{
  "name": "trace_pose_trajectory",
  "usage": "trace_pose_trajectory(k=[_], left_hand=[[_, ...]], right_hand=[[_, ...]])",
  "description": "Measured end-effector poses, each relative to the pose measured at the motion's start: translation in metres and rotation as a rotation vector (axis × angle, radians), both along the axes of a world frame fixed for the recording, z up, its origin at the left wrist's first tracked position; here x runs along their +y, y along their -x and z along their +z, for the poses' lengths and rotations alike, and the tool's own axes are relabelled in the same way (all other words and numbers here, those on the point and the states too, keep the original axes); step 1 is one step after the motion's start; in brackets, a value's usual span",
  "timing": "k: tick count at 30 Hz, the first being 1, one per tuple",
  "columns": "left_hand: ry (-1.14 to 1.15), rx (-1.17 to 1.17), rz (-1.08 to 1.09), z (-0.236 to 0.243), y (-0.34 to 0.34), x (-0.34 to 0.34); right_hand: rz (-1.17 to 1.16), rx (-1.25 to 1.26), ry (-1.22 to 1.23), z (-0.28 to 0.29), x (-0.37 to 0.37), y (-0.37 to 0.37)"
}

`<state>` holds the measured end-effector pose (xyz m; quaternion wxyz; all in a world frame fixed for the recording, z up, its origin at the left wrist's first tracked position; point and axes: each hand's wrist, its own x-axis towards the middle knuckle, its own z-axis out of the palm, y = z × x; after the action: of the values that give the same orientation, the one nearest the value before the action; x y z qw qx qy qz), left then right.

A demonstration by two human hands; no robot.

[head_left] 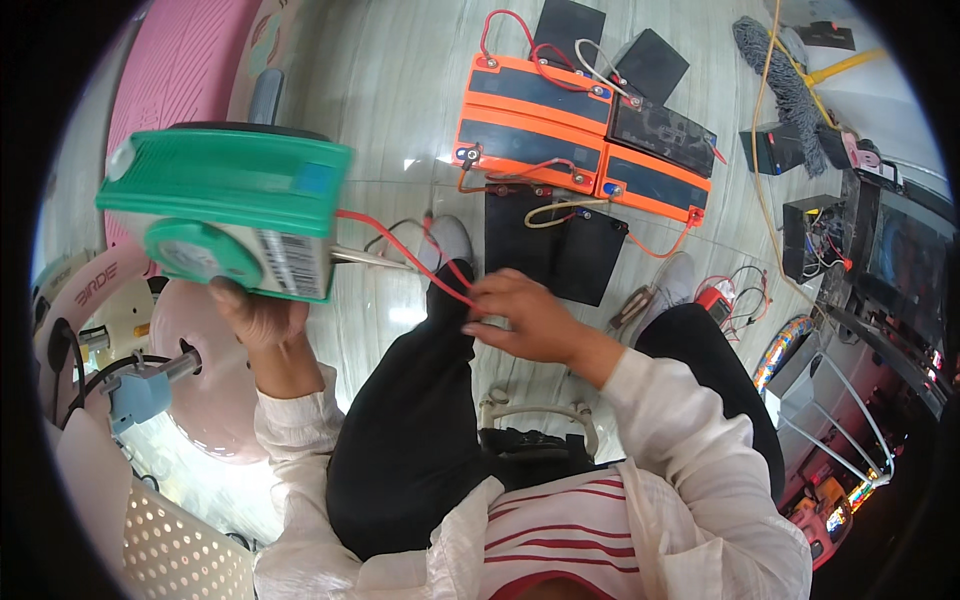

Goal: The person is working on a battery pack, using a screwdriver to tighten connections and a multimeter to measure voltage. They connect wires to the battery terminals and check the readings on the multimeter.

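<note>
Overhead, from the head camera, the left hand (262, 322) is closed under a green-topped battery box (230, 212), lifting it at chest height; the box looks blurred, so its far edge is uncertain. From the box's right side a red wire (400, 250) runs down to the right hand (525, 320), whose fingers (485, 296) pinch together on it above the person's black trousers (420, 440). Beyond that pinch, on the floor, lie 3 orange-topped batteries (535, 125) and several black batteries (560, 255), well apart from both hands.
</note>
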<state>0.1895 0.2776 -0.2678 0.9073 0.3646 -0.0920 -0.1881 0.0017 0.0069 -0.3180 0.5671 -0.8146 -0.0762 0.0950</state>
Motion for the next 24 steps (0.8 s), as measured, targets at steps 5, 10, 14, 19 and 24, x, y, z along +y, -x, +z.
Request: trace_pose_trajectory(k=[5, 10, 14, 19, 24], left_hand=[[-0.018, 0.029, 0.104, 0.004, 0.001, 0.003], [0.171, 0.086, 0.097, 0.011, -0.006, -0.003], [0.175, 0.152, 0.181, 0.018, -0.016, -0.009], [-0.391, -0.001, 0.170, -0.010, -0.006, -0.013], [-0.561, 0.151, 0.050, -0.045, 0.033, -0.039]], right_hand=[[0.004, 0.191, 0.029, 0.023, -0.055, 0.063], [0.141, 0.262, 0.090, 0.043, -0.069, 0.102], [0.134, 0.409, 0.303, 0.038, -0.081, 0.140], [-0.041, 0.554, 0.747, 0.041, -0.099, 0.152], [-0.639, 0.239, 0.581, 0.052, -0.109, 0.129]])
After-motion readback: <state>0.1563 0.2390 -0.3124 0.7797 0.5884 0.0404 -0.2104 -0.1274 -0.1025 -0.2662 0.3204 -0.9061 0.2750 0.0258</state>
